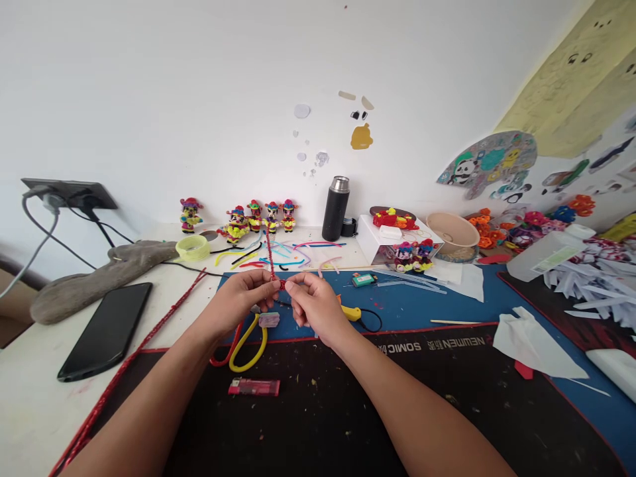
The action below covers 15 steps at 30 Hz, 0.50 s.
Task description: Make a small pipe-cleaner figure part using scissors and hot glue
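Note:
Between my two hands is a red pipe cleaner [270, 255], its long free end standing up and its lower part bunched into a small coil. My left hand [251, 291] pinches it from the left with thumb and fingers. From the right, my right hand [314, 301] pinches the same bunched part. Below them lie scissors with red and yellow handles [248, 351], partly hidden by my left hand. A pinkish red lighter [254, 387] rests on the black mat nearer to me. Behind my right hand shows a yellow-handled tool [350, 313] with a black cord.
Long red pipe cleaners [144, 338] and a phone [105, 331] lie at left. Small pipe-cleaner figures [237, 224], short coloured pieces [283, 253] and a black thermos [336, 209] stand or lie along the wall. At right are a beige bowl [452, 230], a plastic bottle [549, 255] and white strips [586, 285].

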{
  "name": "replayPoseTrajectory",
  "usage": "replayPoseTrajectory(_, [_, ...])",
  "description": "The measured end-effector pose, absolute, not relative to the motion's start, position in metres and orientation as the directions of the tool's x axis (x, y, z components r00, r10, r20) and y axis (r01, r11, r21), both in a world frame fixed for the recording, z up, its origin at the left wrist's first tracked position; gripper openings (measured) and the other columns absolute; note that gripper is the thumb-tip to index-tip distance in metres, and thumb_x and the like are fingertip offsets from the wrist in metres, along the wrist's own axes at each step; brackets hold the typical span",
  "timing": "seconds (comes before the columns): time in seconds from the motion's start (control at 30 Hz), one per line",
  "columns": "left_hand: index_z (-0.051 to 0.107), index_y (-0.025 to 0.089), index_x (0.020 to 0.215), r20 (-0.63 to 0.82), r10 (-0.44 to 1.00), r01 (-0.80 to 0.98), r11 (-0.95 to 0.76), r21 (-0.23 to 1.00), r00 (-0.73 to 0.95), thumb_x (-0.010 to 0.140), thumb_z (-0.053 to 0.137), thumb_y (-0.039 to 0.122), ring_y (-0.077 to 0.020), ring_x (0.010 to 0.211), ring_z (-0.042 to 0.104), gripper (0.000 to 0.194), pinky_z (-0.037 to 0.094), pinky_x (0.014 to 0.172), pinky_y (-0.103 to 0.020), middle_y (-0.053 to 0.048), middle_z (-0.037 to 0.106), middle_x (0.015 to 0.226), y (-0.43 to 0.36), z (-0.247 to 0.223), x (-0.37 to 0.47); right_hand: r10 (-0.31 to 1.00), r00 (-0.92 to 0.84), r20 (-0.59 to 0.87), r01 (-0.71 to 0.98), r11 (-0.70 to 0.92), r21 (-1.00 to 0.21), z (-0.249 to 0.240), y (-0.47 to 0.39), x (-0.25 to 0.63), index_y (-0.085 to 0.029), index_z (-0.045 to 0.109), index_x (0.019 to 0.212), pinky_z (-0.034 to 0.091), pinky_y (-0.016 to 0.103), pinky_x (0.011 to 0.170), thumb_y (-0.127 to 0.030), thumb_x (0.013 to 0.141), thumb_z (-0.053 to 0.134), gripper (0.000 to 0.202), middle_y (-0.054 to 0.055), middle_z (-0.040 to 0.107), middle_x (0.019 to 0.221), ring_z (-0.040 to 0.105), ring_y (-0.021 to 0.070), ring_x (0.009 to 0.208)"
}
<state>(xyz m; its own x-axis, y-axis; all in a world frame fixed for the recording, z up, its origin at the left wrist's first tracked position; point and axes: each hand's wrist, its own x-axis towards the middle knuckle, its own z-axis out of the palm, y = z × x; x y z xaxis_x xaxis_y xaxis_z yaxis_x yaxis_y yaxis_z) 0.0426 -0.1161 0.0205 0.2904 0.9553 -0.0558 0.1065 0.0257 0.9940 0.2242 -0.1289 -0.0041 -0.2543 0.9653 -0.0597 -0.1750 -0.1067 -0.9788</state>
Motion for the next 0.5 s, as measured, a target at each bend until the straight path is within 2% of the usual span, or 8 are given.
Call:
replayPoseTrajectory(0.17, [0.065, 0.020, 0.073, -0.052, 0.957, 0.136, 0.013, 0.991, 0.287, 0.077, 0.083, 0.052, -0.0151, 0.062, 0.053, 0.037, 0.045, 0.060, -0.027, 0.002, 0.061, 0.068, -0.117, 0.021, 0.044, 0.965, -0.259, -0.035, -0.137, -0.073, -0.988, -0.010, -0.128, 0.223, -0.022, 0.057, 0.093, 0.033, 0.020, 0.037, -0.050, 0.089, 0.070, 0.031, -0.011, 0.051, 0.051, 0.045, 0.0088, 0.035])
replayPoseTrajectory(0.33, [0.061, 0.020, 0.073, -0.045, 0.956, 0.253, -0.031, 0.967, 0.289, 0.079, 0.077, 0.059, -0.0161, 0.063, 0.052, 0.043, 0.043, 0.060, -0.027, 0.002, 0.059, 0.066, -0.118, 0.023, 0.045, 0.977, -0.212, 0.030, 0.011, 0.033, -0.999, -0.016, -0.129, 0.222, -0.023, 0.056, 0.092, 0.032, 0.021, 0.036, -0.039, 0.095, 0.062, 0.017, -0.011, 0.050, 0.052, 0.047, 0.0095, 0.034])
replayPoseTrajectory(0.5, [0.058, 0.021, 0.074, -0.009, 0.965, 0.380, -0.095, 0.920, 0.263, 0.084, 0.069, 0.057, -0.0161, 0.062, 0.048, 0.039, 0.037, 0.058, -0.027, 0.003, 0.055, 0.066, -0.119, 0.016, 0.048, 0.983, -0.184, 0.025, 0.087, 0.041, -0.995, -0.021, -0.129, 0.221, -0.024, 0.053, 0.092, 0.033, 0.022, 0.036, -0.033, 0.096, 0.059, 0.011, -0.011, 0.053, 0.056, 0.047, 0.0098, 0.034])
